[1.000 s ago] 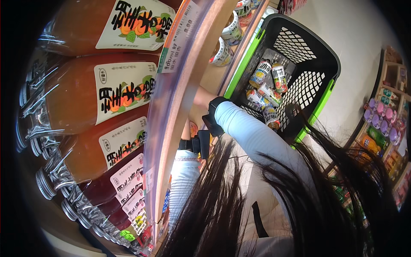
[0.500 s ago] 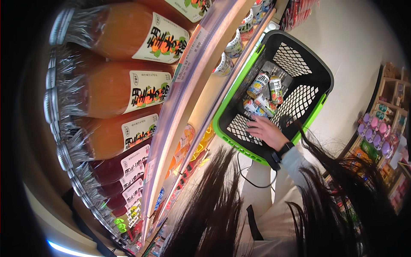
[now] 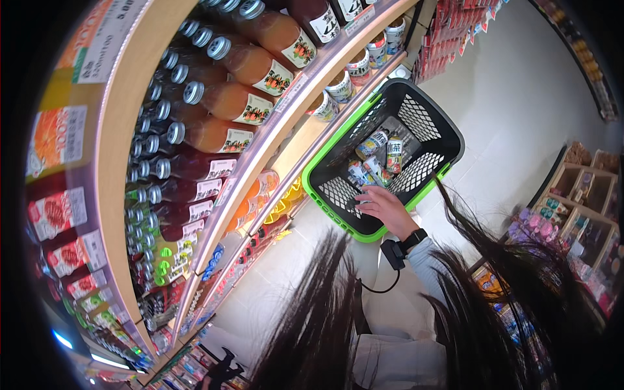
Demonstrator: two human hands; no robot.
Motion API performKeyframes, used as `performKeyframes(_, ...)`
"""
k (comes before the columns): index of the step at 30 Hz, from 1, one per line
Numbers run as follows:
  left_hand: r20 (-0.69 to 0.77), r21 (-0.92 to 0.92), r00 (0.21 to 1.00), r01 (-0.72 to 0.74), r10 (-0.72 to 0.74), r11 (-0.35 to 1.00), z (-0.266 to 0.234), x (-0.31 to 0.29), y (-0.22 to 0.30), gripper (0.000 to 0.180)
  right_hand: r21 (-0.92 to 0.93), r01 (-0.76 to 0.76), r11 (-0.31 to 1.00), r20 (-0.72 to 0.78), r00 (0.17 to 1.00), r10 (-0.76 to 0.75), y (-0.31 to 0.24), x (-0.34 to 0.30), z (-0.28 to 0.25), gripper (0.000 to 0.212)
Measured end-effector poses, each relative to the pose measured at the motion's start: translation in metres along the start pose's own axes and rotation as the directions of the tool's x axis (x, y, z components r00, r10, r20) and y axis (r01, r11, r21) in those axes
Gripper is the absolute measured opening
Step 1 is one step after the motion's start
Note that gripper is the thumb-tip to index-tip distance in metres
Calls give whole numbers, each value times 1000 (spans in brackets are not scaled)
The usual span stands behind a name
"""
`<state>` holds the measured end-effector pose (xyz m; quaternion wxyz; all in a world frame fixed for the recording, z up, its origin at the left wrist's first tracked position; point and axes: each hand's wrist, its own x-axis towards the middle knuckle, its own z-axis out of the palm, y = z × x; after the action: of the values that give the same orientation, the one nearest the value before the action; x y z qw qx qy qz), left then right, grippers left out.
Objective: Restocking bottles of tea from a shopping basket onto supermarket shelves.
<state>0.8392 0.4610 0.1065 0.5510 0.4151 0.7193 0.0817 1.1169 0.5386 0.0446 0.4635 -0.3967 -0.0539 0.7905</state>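
My right hand (image 3: 383, 209) hovers over the near end of a black shopping basket (image 3: 450, 130) with a green rim, fingers apart and nothing in them. Whether it touches the basket's rim I cannot tell. Inside, at the bottom, lie several small drink bottles: a bottle with a blue and white label (image 3: 372, 144), a bottle with a green and red label (image 3: 394, 155), and others nearer my fingertips. Around my right wrist is a black watch (image 3: 415, 238), with a black device (image 3: 393, 253) and cable beside it. My left hand is out of view.
Left of the basket stands a shelf of large juice bottles (image 3: 250, 107), with cups (image 3: 340, 86) on a lower tier. Red packets (image 3: 448, 36) hang at the far end. On the right is a wooden display stand (image 3: 588, 185). Strands of dark hair (image 3: 305, 312) cross the lower view.
My view has pulled back and shifted, so more of the shelf shows and the basket looks smaller. The hand stays over the basket's near end, still spread and holding nothing.
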Motion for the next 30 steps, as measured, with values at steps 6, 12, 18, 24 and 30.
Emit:
performKeyframes(6, -48, -98, 999, 18, -23, 995, 32, -40, 14, 30, -146, -78, 986, 74, 993, 90, -20, -23, -2, 35)
performKeyframes(12, -98, -159, 993, 46, -62, 986, 52, -76, 17, 28, -244, -201, 949, 136, 962, 239, -23, -53, -16, 38)
performKeyframes(18, -116, -179, 989, 72, -93, 981, 69, -94, 17, 27, -325, -243, 914, 116, 949, 293, -45, -62, -35, 38)
performKeyframes(24, -117, -172, 984, 117, -138, 978, 78, -102, 12, 25, -335, -255, 907, 63, 954, 291, -54, -61, -57, 31)
performKeyframes(30, -95, -159, 979, 164, -180, 974, 85, -104, 5, 23, -359, -290, 887, 40, 945, 325, -47, -65, -78, 34)
